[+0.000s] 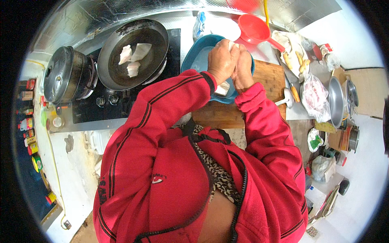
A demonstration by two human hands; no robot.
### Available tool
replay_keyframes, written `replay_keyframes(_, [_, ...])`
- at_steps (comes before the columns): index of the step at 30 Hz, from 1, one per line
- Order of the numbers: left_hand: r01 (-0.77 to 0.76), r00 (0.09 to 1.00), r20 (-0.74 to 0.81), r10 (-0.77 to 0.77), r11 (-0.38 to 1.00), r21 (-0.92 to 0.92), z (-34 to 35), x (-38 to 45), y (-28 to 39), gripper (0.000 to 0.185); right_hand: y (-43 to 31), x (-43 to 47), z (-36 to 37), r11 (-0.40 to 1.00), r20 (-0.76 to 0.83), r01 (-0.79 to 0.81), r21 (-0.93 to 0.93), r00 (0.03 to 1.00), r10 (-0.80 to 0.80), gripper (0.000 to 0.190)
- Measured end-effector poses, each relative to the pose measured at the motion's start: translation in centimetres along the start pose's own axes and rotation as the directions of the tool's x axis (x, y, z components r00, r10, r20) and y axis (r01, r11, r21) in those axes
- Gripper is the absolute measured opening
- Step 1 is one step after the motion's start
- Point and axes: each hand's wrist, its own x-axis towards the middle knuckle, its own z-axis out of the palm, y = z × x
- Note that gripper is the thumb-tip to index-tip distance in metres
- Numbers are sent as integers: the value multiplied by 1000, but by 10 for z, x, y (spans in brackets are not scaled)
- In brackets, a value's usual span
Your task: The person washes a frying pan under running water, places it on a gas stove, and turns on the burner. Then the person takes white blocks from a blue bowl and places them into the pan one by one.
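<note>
Both of my hands are pressed together over a blue plastic basin [197, 56]. My left hand [222, 57] and my right hand [242, 65] are closed around a small whitish piece, mostly hidden, with a bit showing at the top between the fingers. Cloudy liquid stands in the basin, and a pale piece of food [222, 88] shows below my wrists. To the left, a large wok [136, 74] on the stove holds several white pieces [141, 51]. The basin rests partly on a wooden cutting board [270, 76].
A lidded pot [60, 76] stands on the left of the gas stove [118, 109]. Behind the basin are a red plastic ladle [253, 29] and a white bowl [225, 29]. At right lie ginger [301, 60], a knife [294, 91], a metal ladle [287, 97], a bag of meat [316, 95] and metal basins [335, 101].
</note>
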Motion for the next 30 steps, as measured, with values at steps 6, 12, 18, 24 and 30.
replay_keyframes(6, [22, 996, 90, -8, 989, -146, -11, 8, 7, 36, -7, 5, 3, 995, 39, 11, -103, 999, -7, 27])
replay_keyframes(12, [193, 972, 225, -69, 783, -591, -40, 25, -8, 42, -31, 31, -12, 958, 126, -133, -254, 977, 169, 32])
replay_keyframes(18, [571, 819, 385, -425, 673, -470, -42, -17, -74, 31, -19, 50, -19, 906, 18, -157, -394, 984, 178, 36])
replay_keyframes(24, [648, 748, 429, -507, 697, -307, 0, -65, -99, 18, -14, 19, 107, 851, 328, -93, -516, 897, 297, 56])
replay_keyframes(30, [643, 681, 623, -385, 722, -256, 22, -77, -116, 18, 68, 1, 188, 502, 701, 503, -703, 607, 375, 71])
